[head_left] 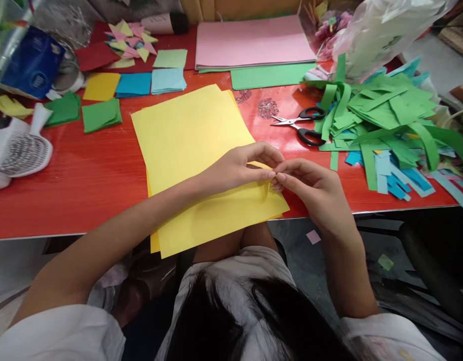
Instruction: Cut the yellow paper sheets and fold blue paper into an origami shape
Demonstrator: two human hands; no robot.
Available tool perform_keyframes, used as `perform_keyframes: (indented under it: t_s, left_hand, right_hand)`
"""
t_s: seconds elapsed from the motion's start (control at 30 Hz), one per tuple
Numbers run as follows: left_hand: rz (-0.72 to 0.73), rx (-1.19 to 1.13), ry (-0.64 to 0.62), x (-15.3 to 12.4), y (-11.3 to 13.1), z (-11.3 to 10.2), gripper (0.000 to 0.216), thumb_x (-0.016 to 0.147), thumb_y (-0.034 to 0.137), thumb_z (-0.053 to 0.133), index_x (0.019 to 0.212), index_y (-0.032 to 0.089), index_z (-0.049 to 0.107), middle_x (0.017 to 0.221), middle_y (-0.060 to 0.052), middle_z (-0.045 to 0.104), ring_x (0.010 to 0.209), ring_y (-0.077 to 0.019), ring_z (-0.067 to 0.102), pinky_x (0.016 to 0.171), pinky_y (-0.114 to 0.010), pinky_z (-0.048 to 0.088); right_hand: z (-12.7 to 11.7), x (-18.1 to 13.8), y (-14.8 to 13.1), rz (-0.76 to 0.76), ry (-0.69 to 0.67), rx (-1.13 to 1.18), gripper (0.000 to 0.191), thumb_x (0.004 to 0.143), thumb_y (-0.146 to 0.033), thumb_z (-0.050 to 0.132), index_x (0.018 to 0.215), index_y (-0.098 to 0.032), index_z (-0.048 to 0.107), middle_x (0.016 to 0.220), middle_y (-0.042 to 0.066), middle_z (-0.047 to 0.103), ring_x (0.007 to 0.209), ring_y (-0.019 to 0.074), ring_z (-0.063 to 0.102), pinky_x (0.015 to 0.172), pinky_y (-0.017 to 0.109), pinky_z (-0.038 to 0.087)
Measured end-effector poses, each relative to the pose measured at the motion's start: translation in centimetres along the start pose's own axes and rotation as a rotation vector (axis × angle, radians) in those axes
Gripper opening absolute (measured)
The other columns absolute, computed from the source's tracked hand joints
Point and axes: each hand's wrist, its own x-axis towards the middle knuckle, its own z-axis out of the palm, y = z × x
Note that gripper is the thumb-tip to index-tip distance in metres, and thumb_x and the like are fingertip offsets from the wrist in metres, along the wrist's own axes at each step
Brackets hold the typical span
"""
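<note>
Yellow paper sheets [186,135] lie in a slightly skewed stack on the red table, their lower corner hanging past the front edge. Over the right part of the stack, my left hand [250,163] reaches across with thumb and fingers drawn together. My right hand [310,185] meets it from the right, fingertips pinched against those of the left. Whatever the fingertips hold between them is too small or hidden to make out. Just beyond my hands, scissors [301,123] with black handles lie on the table, blades slightly apart.
Green paper strips [393,110] are heaped at the right, with blue strips [400,180] in front. Pink sheets [254,40] lie at the back. Small colored paper squares [133,84] sit at the back left, near a folded paper star [131,41]. A hairbrush [26,150] lies far left.
</note>
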Motion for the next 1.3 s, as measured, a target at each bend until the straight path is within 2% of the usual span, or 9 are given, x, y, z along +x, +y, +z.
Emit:
perform_keyframes:
  t_s: [0.43, 1.3]
  left_hand:
    - [-0.001, 0.01, 0.003, -0.06, -0.03, -0.02, 0.017, 0.083, 0.017, 0.06, 0.1, 0.016, 0.059, 0.103, -0.004, 0.063, 0.099, -0.0141, 0.061, 0.091, -0.03, 0.05]
    - [-0.011, 0.02, 0.003, -0.06, 0.02, 0.0, 0.016, 0.083, 0.021, 0.06, 0.098, 0.018, 0.06, 0.103, -0.003, 0.063, 0.1, -0.0153, 0.061, 0.09, -0.032, 0.049]
  right_hand:
    - [0.09, -0.04, 0.1, 0.003, 0.021, -0.051, 0.004, 0.083, -0.022, 0.064, 0.086, -0.02, 0.065, 0.072, -0.002, 0.062, 0.07, 0.0105, 0.061, 0.066, 0.023, 0.05]
    - [0.09, -0.06, 0.2, -0.007, 0.052, -0.093, 0.005, 0.083, -0.025, 0.064, 0.085, -0.021, 0.066, 0.074, -0.001, 0.063, 0.07, 0.0122, 0.062, 0.065, 0.025, 0.051]
